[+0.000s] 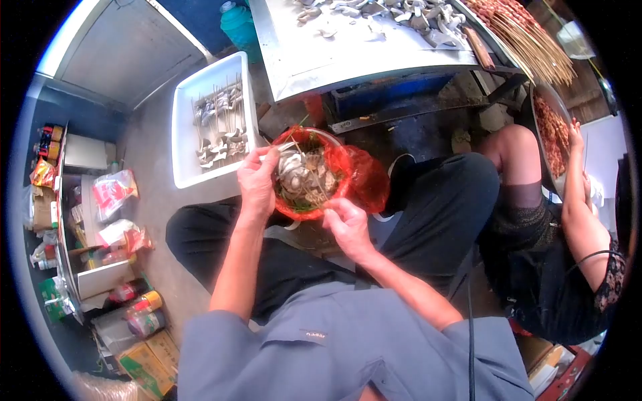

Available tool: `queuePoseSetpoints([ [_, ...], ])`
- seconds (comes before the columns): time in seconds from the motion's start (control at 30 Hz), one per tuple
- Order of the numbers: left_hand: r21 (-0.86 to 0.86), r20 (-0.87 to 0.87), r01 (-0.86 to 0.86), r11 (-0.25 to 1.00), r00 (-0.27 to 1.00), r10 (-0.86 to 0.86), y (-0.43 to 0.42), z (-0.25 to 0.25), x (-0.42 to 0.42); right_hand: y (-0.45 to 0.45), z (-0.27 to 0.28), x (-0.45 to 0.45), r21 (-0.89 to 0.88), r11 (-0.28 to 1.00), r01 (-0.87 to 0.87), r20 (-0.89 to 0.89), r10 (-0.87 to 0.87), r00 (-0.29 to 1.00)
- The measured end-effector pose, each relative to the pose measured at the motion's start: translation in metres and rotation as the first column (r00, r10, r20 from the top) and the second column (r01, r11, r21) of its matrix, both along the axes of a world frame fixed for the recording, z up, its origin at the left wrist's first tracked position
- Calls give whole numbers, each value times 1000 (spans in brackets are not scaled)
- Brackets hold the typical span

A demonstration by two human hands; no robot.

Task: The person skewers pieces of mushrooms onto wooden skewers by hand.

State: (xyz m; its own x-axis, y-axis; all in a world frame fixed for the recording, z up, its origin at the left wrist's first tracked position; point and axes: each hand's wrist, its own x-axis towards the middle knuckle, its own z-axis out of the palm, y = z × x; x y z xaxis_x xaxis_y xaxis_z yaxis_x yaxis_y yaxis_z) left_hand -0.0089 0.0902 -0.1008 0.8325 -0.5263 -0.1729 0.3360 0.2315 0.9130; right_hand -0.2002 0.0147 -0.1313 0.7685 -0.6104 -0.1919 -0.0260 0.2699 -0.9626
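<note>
A bowl lined with a red plastic bag (366,175) stands between my knees, holding pale grey food pieces (297,175) and some green leaves. My left hand (257,180) is closed at the bowl's left rim, thumb and fingers pinched beside the grey pieces. What they grip is partly hidden. On the near right side of the bowl, my right hand (349,229) pinches the end of what looks like a thin skewer (319,190), which runs up over the food toward my left hand.
A white tub (179,137) with loaded skewers lies left of the bowl. Ahead is a metal table (294,63) bearing grey pieces and bundled meat skewers (528,43). At right, a person (572,214) sits by a pan of meat (552,134). Shelves with packages (114,194) line the left.
</note>
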Motion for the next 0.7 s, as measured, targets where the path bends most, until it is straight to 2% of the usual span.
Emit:
queuePoseSetpoints([
  [0.2,-39,0,11,999,1000,-11,-4,5,-6,-2,2,1,-4,1000,-10,-19,10,1000],
  [0.27,-38,-14,31,999,999,-32,-3,7,-10,-3,1,-2,116,991,-65,-32,69,997],
  [0.3,-37,-17,30,999,999,-31,-3,5,-13,-5,5,-2,117,991,-66,-35,71,997],
  [0.37,-18,-32,44,999,999,-44,-3,-1,-17,-12,13,1,388,912,-137,-4,150,989],
  [0.5,-5,-32,56,998,998,-56,-8,14,-17,-14,14,3,388,910,-145,12,153,988],
  [0.6,9,-19,68,998,998,-67,-7,8,-15,-11,12,5,348,931,-111,3,117,993],
  [0.7,23,-7,51,998,999,-51,-10,1,-21,-8,12,6,253,966,-55,-70,75,995],
])
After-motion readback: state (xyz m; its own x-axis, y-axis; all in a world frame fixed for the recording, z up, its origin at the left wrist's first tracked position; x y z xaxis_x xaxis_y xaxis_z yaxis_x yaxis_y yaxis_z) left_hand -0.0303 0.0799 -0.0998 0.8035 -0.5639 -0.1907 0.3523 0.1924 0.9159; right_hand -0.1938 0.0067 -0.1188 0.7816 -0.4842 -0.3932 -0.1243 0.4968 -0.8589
